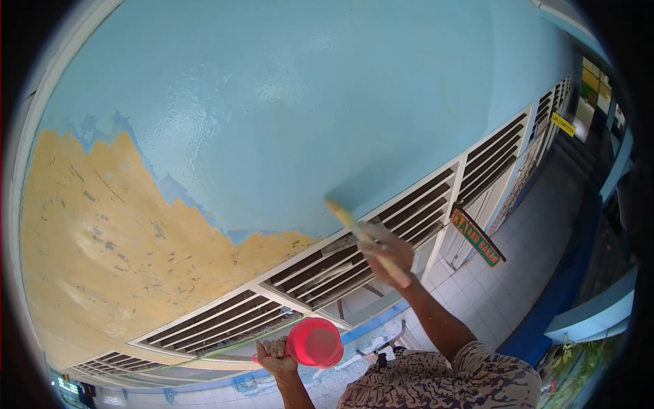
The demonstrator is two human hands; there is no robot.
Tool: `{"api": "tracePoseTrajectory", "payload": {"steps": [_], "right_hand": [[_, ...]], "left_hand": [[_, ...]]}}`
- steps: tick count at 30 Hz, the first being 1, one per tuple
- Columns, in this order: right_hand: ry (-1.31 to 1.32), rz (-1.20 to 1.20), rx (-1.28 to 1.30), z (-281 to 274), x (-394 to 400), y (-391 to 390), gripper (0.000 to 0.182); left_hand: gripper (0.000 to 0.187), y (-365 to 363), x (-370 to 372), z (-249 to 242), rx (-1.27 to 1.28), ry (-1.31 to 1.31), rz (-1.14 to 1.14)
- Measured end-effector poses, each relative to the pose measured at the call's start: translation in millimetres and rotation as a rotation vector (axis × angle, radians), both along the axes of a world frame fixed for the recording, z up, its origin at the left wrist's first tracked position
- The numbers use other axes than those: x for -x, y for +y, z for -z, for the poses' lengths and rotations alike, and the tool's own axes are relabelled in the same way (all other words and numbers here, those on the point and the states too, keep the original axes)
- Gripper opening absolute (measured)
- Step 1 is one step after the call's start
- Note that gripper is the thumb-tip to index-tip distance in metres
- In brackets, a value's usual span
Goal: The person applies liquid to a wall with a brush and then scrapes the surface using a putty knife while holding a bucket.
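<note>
- A person's right hand [387,253] is raised toward a wall, its grip clamped around the pale handle of a paintbrush [364,240].
- The brush slants up and to the left, its bristle end touching the lower edge of the fresh light-blue paint [306,102], just above the white louvred vents [381,232].
- The left hand [274,356] hangs lower, near the person's patterned shirt [443,382], its grip closed on the handle of a small red pail [315,342] that tilts with its base toward the camera.
- To the left, the blue coat ends in a ragged line against old, flaking yellow paint [102,238].
- A green and red sign [477,237] juts from the wall beside the vents, above a pale tiled floor [524,273] running along the corridor.
</note>
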State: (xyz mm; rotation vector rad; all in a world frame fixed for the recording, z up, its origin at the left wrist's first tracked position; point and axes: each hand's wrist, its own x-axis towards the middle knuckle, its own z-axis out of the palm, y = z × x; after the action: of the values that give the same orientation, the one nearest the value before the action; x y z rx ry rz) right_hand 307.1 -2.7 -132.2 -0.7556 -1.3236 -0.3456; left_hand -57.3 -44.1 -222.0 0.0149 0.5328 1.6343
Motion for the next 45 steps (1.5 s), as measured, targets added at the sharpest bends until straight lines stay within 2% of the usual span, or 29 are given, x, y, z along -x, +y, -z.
{"api": "tracePoseTrajectory", "payload": {"steps": [1, 2, 3, 4, 5, 7, 9, 11, 13, 14, 17, 19, 20, 22, 23, 24, 25, 26, 29, 30, 33, 34, 35, 37, 39, 41, 43, 44, 45], "right_hand": [[0.43, -0.235, 0.333, 13, -34, 0, 0.019], [0.368, -0.098, 0.276, -16, -73, -13, 0.026], [0.608, -0.14, 0.235, -24, -115, -14, 0.03], [0.749, -0.021, 0.213, -35, -160, -13, 0.028], [0.685, 0.166, 0.115, -44, -204, -12, 0.025], [0.683, 0.316, -0.077, -49, -286, -14, 0.015], [0.522, 0.576, -0.259, -55, -316, -16, 0.011], [0.523, 0.597, -0.399, -52, -306, 4, 0.011], [0.358, 0.484, -0.338, -39, -244, 38, 0.014], [0.138, 0.694, -0.165, -56, -174, 31, 0.019], [0.064, 0.301, -0.063, -53, -44, 14, 0.02], [-0.186, 0.02, 0.033, -63, -29, -8, 0.018], [-0.187, 0.024, 0.03, -75, -37, -16, 0.018], [-0.018, -0.062, 0.222, -100, -81, -28, 0.016], [0.079, 0.075, 0.235, -102, -122, -14, 0.016], [0.4, -0.314, 0.052, -120, -163, 1, 0.017], [0.517, -0.252, 0.013, -150, -203, -3, 0.018], [0.453, 0.113, 0.001, -169, -251, -3, 0.018], [0.397, 0.438, -0.325, -220, -352, -7, 0.016], [0.427, 0.659, -0.403, -236, -352, -6, 0.014], [0.315, 0.567, -0.477, -247, -329, 18, 0.011], [-0.012, 0.688, -0.555, -244, -309, 40, 0.009], [0.025, 0.545, -0.501, -235, -252, 63, 0.009], [-0.129, 0.586, -0.391, -212, -130, 57, 0.016], [-0.379, 0.305, -0.377, -198, -57, 50, 0.012], [-0.569, -0.042, -0.17, -210, -23, 21, 0.023], [-0.439, -0.301, -0.242, -229, -30, 26, 0.018], [-0.373, -0.233, -0.333, -249, -47, 31, 0.011], [-0.263, -0.135, -0.227, -268, -77, 29, 0.013]], "left_hand": [[0.053, -2, 2, 1, 0.003, 0.012, -0.004], [0.053, -3, 6, 4, 0.004, 0.016, 0.006], [0.053, -5, 11, 8, -0.002, 0.012, -0.009], [0.053, -7, 16, 11, -0.009, 0.008, -0.023], [0.053, -9, 21, 14, -0.01, 0.011, -0.011], [0.054, -11, 26, 14, -0.017, -0.013, 0.013], [0.054, -11, 25, 11, -0.007, 0.029, 0.011], [0.055, -9, 23, 13, -0.042, 0.054, 0.012], [0.055, -5, 18, 13, -0.046, 0.056, 0.027], [0.055, -2, 15, 13, -0.048, 0.062, 0.037], [0.055, 7, 0, 10, -0.054, 0.074, 0.01], [0.055, 9, -6, 4, -0.049, 0.075, 0.012], [0.055, 9, -8, 2, -0.034, 0.079, 0.006], [0.055, 11, 10, 23, -0.111, 0.08, 0.069], [0.054, 15, 16, 30, -0.191, 0.078, 0.131], [0.054, 12, 11, 25, -0.193, 0.075, 0.141], [0.054, 4, 2, 11, -0.16, 0.07, 0.083], [0.054, -2, -2, 0, -0.127, 0.067, 0.023], [0.054, -9, 2, -9, -0.017, 0.104, -0.052], [0.054, -7, 8, -4, -0.039, 0.093, -0.05], [0.054, -5, 9, 0, -0.019, 0.132, -0.078], [0.054, -2, 10, 3, -0.021, 0.131, -0.072], [0.054, 3, 14, 10, -0.121, 0.146, -0.017], [0.054, 7, 8, 7, -0.224, 0.158, 0.043], [0.055, 8, -15, -16, -0.121, 0.059, 0.022], [0.055, 11, -29, -22, -0.142, 0.031, 0.041], [0.055, 14, -25, -17, -0.158, 0.014, 0.049], [0.055, 19, -18, -2, -0.209, 0.033, 0.071], [0.055, 21, -12, 8, -0.259, 0.048, 0.09]]}}
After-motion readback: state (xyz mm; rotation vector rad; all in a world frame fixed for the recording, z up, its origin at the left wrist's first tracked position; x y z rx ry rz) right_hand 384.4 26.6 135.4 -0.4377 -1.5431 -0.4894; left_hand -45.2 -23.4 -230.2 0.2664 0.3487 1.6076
